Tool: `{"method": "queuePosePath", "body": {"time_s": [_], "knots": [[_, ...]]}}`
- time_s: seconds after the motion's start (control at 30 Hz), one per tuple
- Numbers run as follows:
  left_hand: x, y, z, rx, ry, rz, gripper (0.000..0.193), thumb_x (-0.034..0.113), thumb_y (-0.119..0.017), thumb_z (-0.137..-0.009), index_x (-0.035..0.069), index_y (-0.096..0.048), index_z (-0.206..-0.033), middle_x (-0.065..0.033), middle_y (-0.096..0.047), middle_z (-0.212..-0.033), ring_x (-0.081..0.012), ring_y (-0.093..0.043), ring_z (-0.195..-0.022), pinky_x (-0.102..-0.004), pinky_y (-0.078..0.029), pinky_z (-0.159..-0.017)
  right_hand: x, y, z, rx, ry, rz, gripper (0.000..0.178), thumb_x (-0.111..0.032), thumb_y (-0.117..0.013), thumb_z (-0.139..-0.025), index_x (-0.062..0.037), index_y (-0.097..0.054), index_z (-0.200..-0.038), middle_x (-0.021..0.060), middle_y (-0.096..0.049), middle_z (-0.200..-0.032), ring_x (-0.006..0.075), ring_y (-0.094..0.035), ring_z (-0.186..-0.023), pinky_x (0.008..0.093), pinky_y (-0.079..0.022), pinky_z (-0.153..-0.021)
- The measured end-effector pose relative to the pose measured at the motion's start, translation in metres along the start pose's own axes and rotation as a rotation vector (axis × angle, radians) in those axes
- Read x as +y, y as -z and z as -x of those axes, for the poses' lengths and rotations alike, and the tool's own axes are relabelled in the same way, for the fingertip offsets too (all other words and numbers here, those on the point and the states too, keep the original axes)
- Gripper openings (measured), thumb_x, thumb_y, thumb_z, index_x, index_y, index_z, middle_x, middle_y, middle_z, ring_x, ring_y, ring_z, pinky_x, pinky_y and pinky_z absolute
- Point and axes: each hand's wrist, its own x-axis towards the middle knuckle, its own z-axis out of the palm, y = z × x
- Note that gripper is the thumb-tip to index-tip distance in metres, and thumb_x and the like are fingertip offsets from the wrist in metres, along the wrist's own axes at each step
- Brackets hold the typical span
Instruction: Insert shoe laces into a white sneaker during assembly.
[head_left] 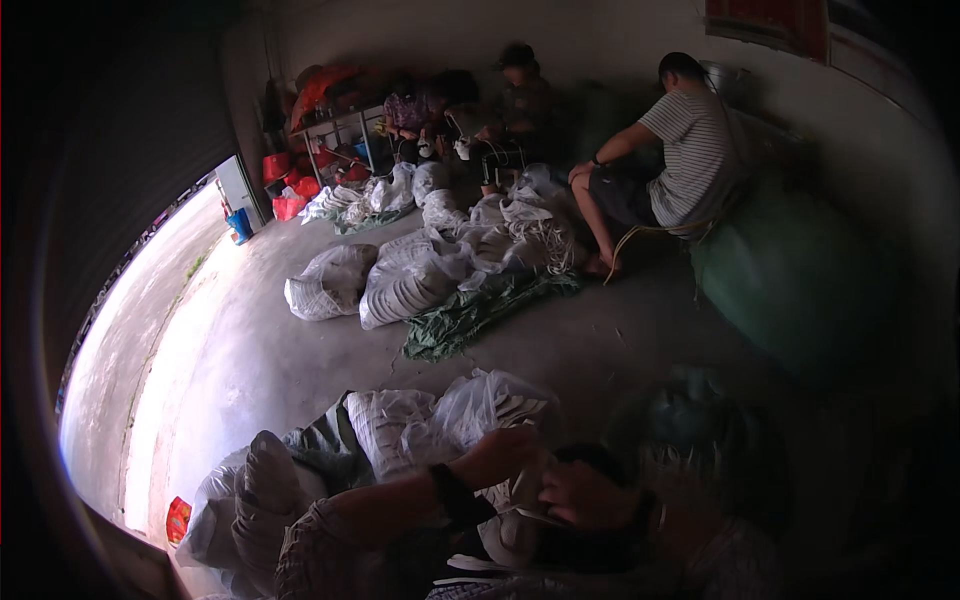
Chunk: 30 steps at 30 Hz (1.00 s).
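My left hand (503, 452) is closed, its fingers pinched together near a stuffed clear bag (490, 400); a black band circles that forearm. Just to its right and slightly lower, my right hand (582, 495) has its fingers curled in. A pale, soft-looking piece (523, 483) shows between the two hands, and a thin light strip (538, 517) runs out below the right one. Shadow hides what each hand grips. Beneath them, white and dark shapes lie near my lap, too dim to name.
Stuffed white sacks (265, 495) stand at near left. Across the floor lie more filled bags (410, 280), a green woven sheet (490, 312) and pale cords (540, 232). A person in a striped shirt (690, 145) sits beside a big green sack (800, 275); others sit farther back. Daylight enters through the left doorway.
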Motion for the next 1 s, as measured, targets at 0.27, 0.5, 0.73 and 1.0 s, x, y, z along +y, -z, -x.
{"method": "queuePosePath", "body": {"time_s": [0.27,0.5,0.73,1.0], "knots": [[0.006,-0.041,-0.003,-0.083,-0.312,-0.771,0.021,0.022,-0.06,-0.07,0.002,-0.06,-0.078,-0.013,-0.058,-0.082,-0.0259,-0.059,-0.082,-0.0388,-0.047,-0.071,-0.004,0.0,0.011,0.059,-0.023,0.096,0.019,-0.025,-0.064,-0.07,-0.0129,-0.061,-0.084,0.0052,-0.055,-0.088,0.0236,-0.054,-0.085,0.0411,-0.038,-0.068],[0.038,-0.031,-0.024,-0.429,0.025,-0.755,0.034,0.03,-0.068,-0.066,0.001,-0.062,-0.083,-0.0173,-0.059,-0.079,-0.0298,-0.062,-0.079,-0.0398,-0.049,-0.067,-0.008,-0.008,0.009,0.166,0.033,0.215,0.014,-0.025,-0.06,-0.074,-0.0172,-0.061,-0.085,0.0033,-0.054,-0.084,0.0214,-0.054,-0.079,0.0406,-0.036,-0.072],[0.021,-0.02,-0.007,-0.152,-0.497,-0.954,0.025,0.018,-0.064,-0.073,0.0,-0.062,-0.089,-0.014,-0.061,-0.074,-0.03,-0.065,-0.069,-0.0418,-0.05,-0.054,0.0,-0.009,0.023,0.225,0.011,0.156,0.014,-0.023,-0.06,-0.074,-0.0163,-0.059,-0.087,0.0032,-0.053,-0.082,0.0199,-0.055,-0.08,0.0403,-0.037,-0.073],[0.015,-0.035,0.022,-0.086,-0.152,-0.8,0.025,0.012,-0.06,-0.076,0.003,-0.058,-0.099,-0.012,-0.061,-0.087,-0.0273,-0.064,-0.082,-0.0367,-0.052,-0.065,0.001,-0.021,0.004,0.187,-0.016,0.081,0.015,-0.025,-0.06,-0.079,-0.0161,-0.059,-0.091,0.0026,-0.053,-0.078,0.0196,-0.055,-0.075,0.0406,-0.035,-0.073]]}}
